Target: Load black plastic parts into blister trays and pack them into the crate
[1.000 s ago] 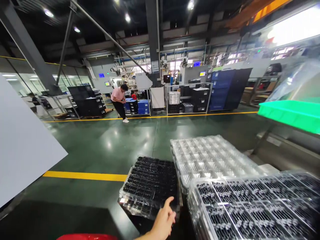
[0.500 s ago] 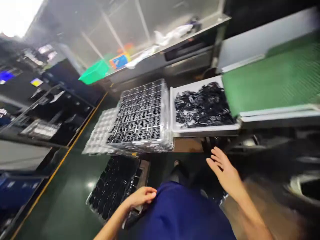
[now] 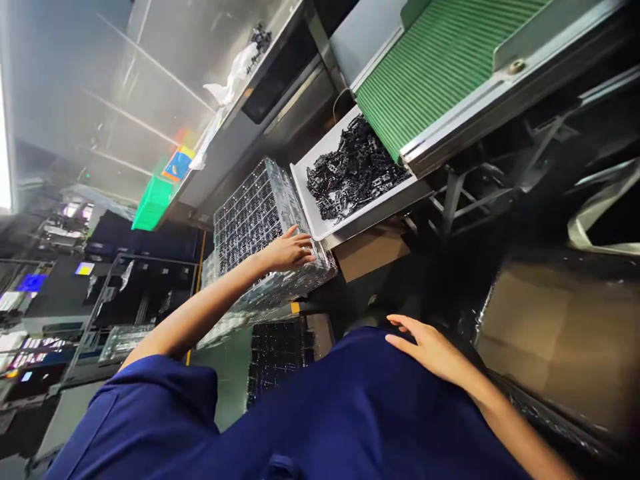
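My left hand reaches over the near right corner of a stack of clear plastic trays, whose top tray is filled with rows of small black parts. Its fingers are spread and hold nothing; whether they touch the trays I cannot tell. In front of my body, my right hand hovers with its thumb and fingers apart, nothing in it. Just right of the stack, a white bin holds a heap of loose black plastic parts.
A conveyor with a ribbed green belt ends at the bin. Cardboard boxes stand below the bin and at the right. Another tray of black parts lies low on the floor. A green bin sits on the metal bench.
My left hand has moved from beside my body up and forward to the tray stack. My right hand has drawn in towards my body. The view has tilted and turned.
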A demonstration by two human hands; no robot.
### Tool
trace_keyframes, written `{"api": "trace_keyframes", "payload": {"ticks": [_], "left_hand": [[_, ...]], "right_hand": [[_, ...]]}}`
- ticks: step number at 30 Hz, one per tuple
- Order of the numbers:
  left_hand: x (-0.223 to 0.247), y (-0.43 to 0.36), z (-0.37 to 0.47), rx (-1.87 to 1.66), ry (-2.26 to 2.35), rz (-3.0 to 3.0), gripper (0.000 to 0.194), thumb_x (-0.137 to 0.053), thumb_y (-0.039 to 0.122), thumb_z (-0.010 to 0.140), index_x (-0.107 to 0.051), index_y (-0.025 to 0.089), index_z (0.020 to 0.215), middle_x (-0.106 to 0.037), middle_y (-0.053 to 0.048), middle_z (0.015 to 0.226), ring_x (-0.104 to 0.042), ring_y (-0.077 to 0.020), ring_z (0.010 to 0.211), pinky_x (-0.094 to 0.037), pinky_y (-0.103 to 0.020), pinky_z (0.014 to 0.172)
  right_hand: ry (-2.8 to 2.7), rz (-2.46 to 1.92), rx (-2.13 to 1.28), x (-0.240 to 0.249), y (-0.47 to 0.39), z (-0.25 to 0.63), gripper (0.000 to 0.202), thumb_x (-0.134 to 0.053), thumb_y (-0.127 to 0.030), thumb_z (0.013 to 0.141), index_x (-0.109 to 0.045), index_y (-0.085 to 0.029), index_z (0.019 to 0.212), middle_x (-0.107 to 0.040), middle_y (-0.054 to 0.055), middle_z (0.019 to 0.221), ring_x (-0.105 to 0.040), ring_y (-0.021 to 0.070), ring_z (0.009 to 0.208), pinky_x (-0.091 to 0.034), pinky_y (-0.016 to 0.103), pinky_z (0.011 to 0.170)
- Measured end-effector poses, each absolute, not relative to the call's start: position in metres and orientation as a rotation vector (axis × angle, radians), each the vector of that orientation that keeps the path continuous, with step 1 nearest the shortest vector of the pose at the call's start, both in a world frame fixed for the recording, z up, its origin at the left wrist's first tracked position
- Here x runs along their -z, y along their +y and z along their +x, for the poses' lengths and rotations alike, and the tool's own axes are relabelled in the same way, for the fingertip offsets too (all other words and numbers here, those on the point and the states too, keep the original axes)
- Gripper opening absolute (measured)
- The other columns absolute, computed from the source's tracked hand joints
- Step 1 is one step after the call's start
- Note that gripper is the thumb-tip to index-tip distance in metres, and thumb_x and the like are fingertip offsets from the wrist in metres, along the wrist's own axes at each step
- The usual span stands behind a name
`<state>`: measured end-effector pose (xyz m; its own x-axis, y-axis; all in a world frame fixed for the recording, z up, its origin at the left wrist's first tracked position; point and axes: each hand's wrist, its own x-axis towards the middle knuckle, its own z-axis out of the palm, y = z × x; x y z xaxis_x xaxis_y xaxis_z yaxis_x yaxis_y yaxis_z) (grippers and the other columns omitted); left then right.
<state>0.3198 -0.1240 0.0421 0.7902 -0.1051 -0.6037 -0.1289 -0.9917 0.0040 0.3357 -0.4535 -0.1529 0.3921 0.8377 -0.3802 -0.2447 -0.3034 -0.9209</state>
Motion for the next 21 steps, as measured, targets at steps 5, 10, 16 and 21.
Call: {"api": "trace_keyframes", "payload": {"ticks": [5, 10, 16, 21], "left_hand": [[-0.056, -0.104, 0.33, -1.106, 0.334, -2.881, 0.047, -0.03, 0.04, 0.102, -0.069, 0.016, 0.094, -0.071, -0.006, 0.099, -0.063, -0.0188, 0.103, -0.01, -0.049, 0.119], [-0.075, -0.089, 0.339, -1.3, 0.459, -2.886, 0.058, -0.02, 0.045, 0.103, -0.069, 0.015, 0.093, -0.068, -0.008, 0.089, -0.063, -0.02, 0.09, -0.044, -0.034, 0.096], [-0.063, -0.073, 0.36, -1.444, 0.685, -2.795, 0.059, -0.02, 0.05, 0.102, -0.064, 0.013, 0.115, -0.069, -0.012, 0.104, -0.066, -0.022, 0.092, -0.047, -0.031, 0.084], [-0.041, -0.074, 0.379, -1.515, 1.003, -2.513, 0.059, -0.024, 0.049, 0.102, -0.069, 0.011, 0.098, -0.066, -0.012, 0.105, -0.063, -0.0218, 0.092, -0.048, -0.03, 0.081]], "right_hand": [[-0.328, -1.189, -1.237, 0.133, -0.398, 0.327, 0.045, -0.071, -0.052, 0.072, -0.07, -0.022, 0.104, -0.072, 0.009, 0.106, -0.066, 0.0256, 0.1, -0.049, 0.047, 0.094], [-0.18, -0.956, -1.18, 0.101, -0.29, 0.296, 0.056, -0.061, -0.045, 0.08, -0.055, -0.021, 0.13, -0.061, 0.01, 0.13, -0.063, 0.0201, 0.107, -0.05, 0.039, 0.093], [0.217, -0.797, -0.994, 0.078, -0.222, 0.252, 0.061, -0.059, -0.039, 0.078, -0.046, -0.025, 0.136, -0.05, 0.007, 0.136, -0.053, 0.0194, 0.115, -0.042, 0.037, 0.101], [0.4, -0.412, -0.934, 0.062, -0.216, 0.244, 0.043, -0.068, -0.031, 0.074, -0.062, -0.027, 0.117, -0.054, 0.004, 0.127, -0.059, 0.0185, 0.101, -0.045, 0.032, 0.082]]}}
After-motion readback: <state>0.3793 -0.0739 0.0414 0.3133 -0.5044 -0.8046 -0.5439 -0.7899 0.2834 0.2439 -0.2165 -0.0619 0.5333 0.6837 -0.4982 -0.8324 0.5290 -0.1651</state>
